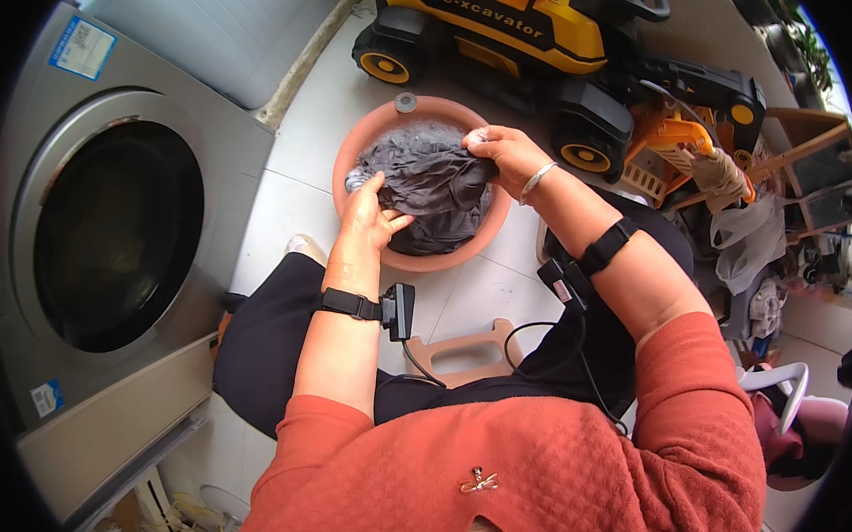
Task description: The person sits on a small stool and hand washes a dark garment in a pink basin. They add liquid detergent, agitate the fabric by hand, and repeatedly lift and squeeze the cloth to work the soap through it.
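A pink plastic basin [500, 223] stands on the tiled floor before me, holding sudsy water [422, 132] and dark wet fabric. My right hand [501, 151] pinches the upper right part of a dark grey cloth [431, 176], with foam on its fingers. At the cloth's left side is my left hand [372, 209], its thumb on top and its fingers partly under the fabric. The cloth is spread between both hands above the basin. More dark fabric [438, 234] lies beneath it. A small round disc [405, 103] sits at the basin's far rim.
A front-loading washing machine [241, 141] stands at left. Beyond the basin is a yellow and black ride-on toy excavator [482, 30]. A beige plastic stool [457, 354] lies between my legs. Plastic bags [749, 239] and a wooden rack [800, 159] are at right.
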`<state>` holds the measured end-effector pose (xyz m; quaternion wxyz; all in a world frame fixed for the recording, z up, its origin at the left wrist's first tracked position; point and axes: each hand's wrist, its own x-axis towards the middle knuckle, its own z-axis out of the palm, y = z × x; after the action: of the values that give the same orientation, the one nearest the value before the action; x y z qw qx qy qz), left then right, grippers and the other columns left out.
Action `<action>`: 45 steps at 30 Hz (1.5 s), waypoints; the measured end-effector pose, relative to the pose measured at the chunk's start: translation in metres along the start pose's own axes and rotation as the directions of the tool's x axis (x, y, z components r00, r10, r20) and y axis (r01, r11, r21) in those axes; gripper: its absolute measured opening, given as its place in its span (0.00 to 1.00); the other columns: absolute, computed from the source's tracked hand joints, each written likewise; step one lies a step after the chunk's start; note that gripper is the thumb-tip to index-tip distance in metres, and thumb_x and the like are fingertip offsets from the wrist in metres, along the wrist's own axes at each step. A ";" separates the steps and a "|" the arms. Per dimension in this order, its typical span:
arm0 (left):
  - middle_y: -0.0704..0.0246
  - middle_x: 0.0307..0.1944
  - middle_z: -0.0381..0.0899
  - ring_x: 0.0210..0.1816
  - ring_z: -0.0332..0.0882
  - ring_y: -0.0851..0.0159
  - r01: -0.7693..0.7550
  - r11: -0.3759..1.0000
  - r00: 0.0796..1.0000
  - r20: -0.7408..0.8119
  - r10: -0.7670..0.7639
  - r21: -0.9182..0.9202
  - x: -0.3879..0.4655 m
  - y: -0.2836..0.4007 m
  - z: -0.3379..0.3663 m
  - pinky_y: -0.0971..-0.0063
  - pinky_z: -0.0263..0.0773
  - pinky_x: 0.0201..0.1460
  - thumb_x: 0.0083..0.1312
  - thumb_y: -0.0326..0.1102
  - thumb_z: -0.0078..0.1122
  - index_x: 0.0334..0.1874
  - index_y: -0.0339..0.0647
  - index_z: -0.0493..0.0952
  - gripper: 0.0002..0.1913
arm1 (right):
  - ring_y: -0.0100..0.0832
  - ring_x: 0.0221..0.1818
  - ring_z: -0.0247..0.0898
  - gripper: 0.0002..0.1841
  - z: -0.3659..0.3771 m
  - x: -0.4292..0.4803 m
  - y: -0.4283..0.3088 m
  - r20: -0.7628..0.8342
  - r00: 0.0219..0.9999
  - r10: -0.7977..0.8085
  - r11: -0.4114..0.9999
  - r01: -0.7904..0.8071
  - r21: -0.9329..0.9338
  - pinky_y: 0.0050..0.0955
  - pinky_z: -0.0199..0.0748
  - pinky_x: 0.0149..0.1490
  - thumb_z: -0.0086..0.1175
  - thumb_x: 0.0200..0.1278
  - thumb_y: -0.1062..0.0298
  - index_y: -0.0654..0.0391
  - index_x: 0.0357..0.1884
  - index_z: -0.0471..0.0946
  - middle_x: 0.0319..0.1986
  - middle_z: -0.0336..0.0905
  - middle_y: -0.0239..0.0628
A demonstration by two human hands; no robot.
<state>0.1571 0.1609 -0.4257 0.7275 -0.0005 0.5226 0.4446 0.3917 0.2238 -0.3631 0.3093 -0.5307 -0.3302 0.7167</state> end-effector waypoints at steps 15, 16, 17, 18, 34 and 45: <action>0.63 0.54 0.79 0.55 0.77 0.65 -0.660 0.405 0.748 0.507 0.428 0.633 -0.115 0.052 0.072 0.74 0.68 0.64 0.70 0.33 0.60 0.65 0.35 0.71 0.23 | 0.28 0.53 0.75 0.14 0.059 -0.068 -0.086 0.336 0.851 -0.404 0.904 0.316 0.287 0.34 0.81 0.55 0.61 0.66 0.71 0.59 0.52 0.78 0.50 0.77 0.34; 0.64 0.54 0.79 0.55 0.77 0.66 -0.651 0.439 0.758 0.496 0.424 0.619 -0.111 0.053 0.073 0.73 0.68 0.64 0.72 0.35 0.58 0.65 0.34 0.71 0.22 | 0.30 0.53 0.76 0.15 0.056 -0.059 -0.085 0.307 0.867 -0.393 0.915 0.338 0.218 0.35 0.81 0.56 0.60 0.66 0.70 0.60 0.53 0.77 0.52 0.76 0.35; 0.64 0.54 0.79 0.56 0.77 0.66 -0.601 0.487 0.797 0.434 0.419 0.634 -0.107 0.054 0.073 0.73 0.68 0.64 0.73 0.36 0.56 0.65 0.33 0.71 0.21 | 0.31 0.53 0.76 0.16 0.052 -0.050 -0.083 0.288 0.847 -0.448 0.893 0.407 0.192 0.35 0.81 0.56 0.60 0.67 0.70 0.61 0.55 0.76 0.53 0.76 0.36; 0.64 0.55 0.79 0.56 0.77 0.66 -0.523 0.547 0.848 0.335 0.410 0.654 -0.103 0.053 0.071 0.73 0.68 0.64 0.75 0.37 0.54 0.65 0.32 0.71 0.21 | 0.31 0.54 0.77 0.16 0.048 -0.041 -0.080 0.262 0.867 -0.424 0.905 0.415 0.092 0.35 0.82 0.54 0.57 0.68 0.70 0.62 0.56 0.75 0.51 0.78 0.37; 0.65 0.65 0.73 0.66 0.69 0.63 -0.538 0.829 0.783 0.451 0.427 0.150 -0.090 0.068 0.055 0.65 0.60 0.73 0.77 0.38 0.49 0.67 0.36 0.69 0.21 | 0.28 0.43 0.75 0.12 0.043 -0.015 0.000 0.266 0.934 -0.240 0.868 0.329 -0.372 0.28 0.71 0.50 0.54 0.64 0.64 0.62 0.42 0.81 0.39 0.83 0.36; 0.70 0.48 0.84 0.49 0.79 0.71 -0.783 0.508 0.614 0.320 0.721 0.358 -0.105 0.092 0.054 0.76 0.71 0.58 0.67 0.22 0.60 0.52 0.35 0.80 0.12 | 0.31 0.46 0.78 0.15 0.053 -0.085 -0.110 0.317 0.544 -0.777 0.629 0.652 0.422 0.27 0.76 0.51 0.59 0.62 0.74 0.62 0.51 0.80 0.43 0.82 0.36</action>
<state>0.1321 0.1735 -0.2786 0.4707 0.4297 0.5120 0.5759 0.3720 0.2137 -0.2160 0.5512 -0.1118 -0.4885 0.6671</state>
